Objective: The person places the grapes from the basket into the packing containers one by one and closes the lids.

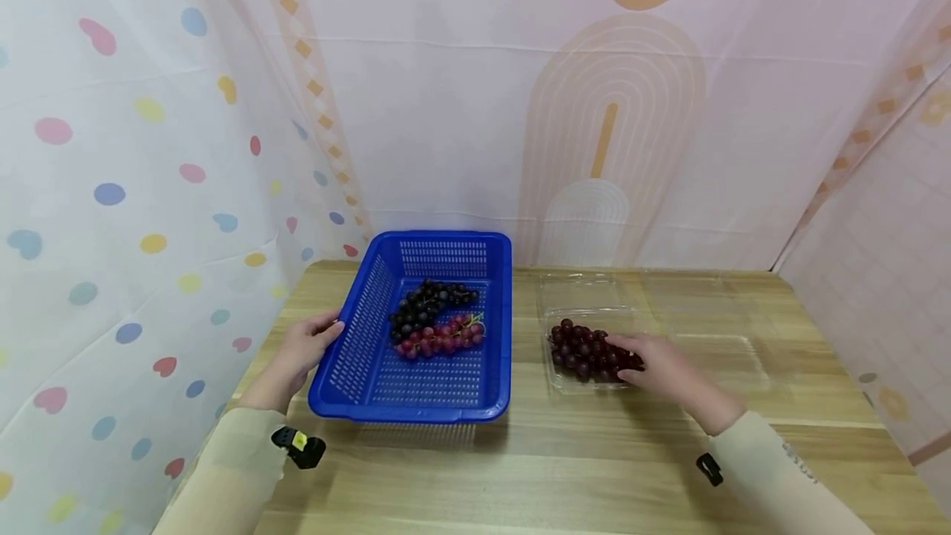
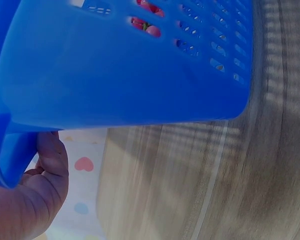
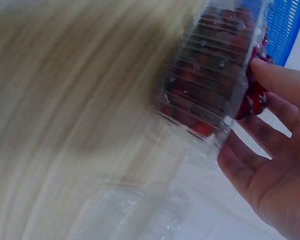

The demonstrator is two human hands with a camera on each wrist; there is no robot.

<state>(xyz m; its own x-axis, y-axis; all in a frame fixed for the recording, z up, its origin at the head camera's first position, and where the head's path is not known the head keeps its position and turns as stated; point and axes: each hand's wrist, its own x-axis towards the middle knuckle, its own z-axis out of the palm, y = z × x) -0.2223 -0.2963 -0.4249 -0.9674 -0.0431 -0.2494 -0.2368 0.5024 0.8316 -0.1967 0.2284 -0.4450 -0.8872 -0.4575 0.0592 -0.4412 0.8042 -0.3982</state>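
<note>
A blue plastic basket (image 1: pixel 416 414) stands on the left, tilted up slightly at its near end. My left hand (image 1: pixel 306 345) grips its left rim; in the left wrist view, fingers (image 2: pixel 52 152) curl under that rim. Inside lie a bunch of black grapes (image 1: pixel 423 304) and a bunch of pinkish-red grapes (image 1: pixel 442 338). To the right, a clear plastic box (image 1: pixel 565 386) holds a bunch of dark red grapes (image 1: pixel 583 353). My right hand (image 1: pixel 664 366) holds the right end of that bunch, thumb and fingers around grapes that bulge above the box's rim.
Behind the grape box is its clear lid (image 1: pixel 583 289), standing open. Another clear plastic box (image 1: pixel 724 357) lies on the wooden table (image 1: pixel 565 469) to the right. Patterned cloth (image 1: pixel 446 130) hangs along the table's back and sides.
</note>
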